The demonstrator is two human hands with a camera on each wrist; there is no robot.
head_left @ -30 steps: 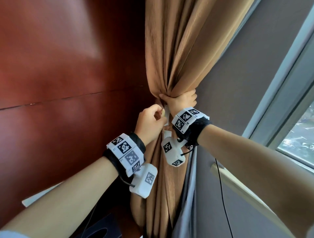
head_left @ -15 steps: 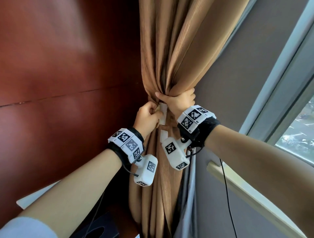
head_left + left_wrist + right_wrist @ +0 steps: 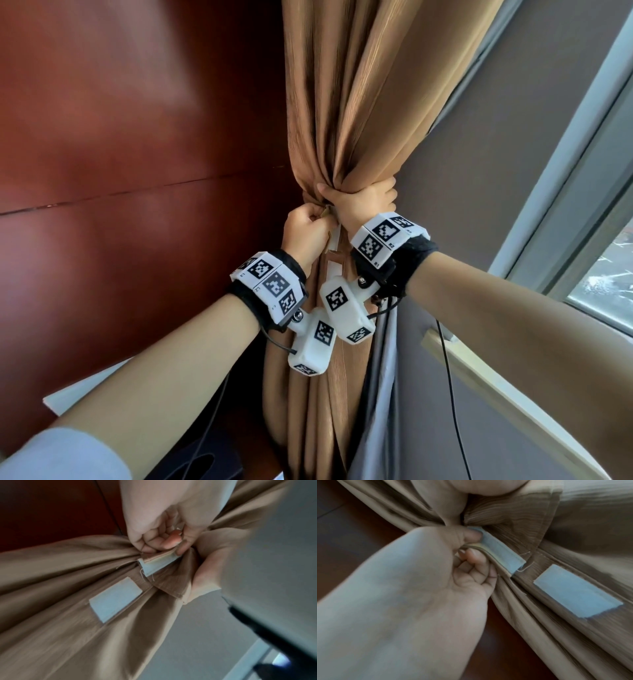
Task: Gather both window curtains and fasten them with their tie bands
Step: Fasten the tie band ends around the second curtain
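A brown curtain (image 3: 359, 102) hangs gathered into a tight bunch. My right hand (image 3: 363, 205) grips round the bunch at its narrowest point. Just left of it, my left hand (image 3: 305, 229) pinches one end of the brown tie band (image 3: 157, 563) between thumb and curled fingers; a white fastening strip (image 3: 501, 553) shows on that end. A second white fastening patch (image 3: 116, 599) lies flat on the other band end (image 3: 576, 592), just below the hands and apart from the first. How the band runs behind the bunch is hidden.
A red-brown wood panel wall (image 3: 120, 137) stands close on the left. A grey lining (image 3: 383, 394) hangs to the right of the curtain. The window frame (image 3: 565, 171) and a pale sill (image 3: 496, 383) are at the right, and a thin black cable (image 3: 452, 394) hangs there.
My left hand has risen a little with the band end and now sits close against my right hand's thumb. The right hand keeps its grip on the bunch.
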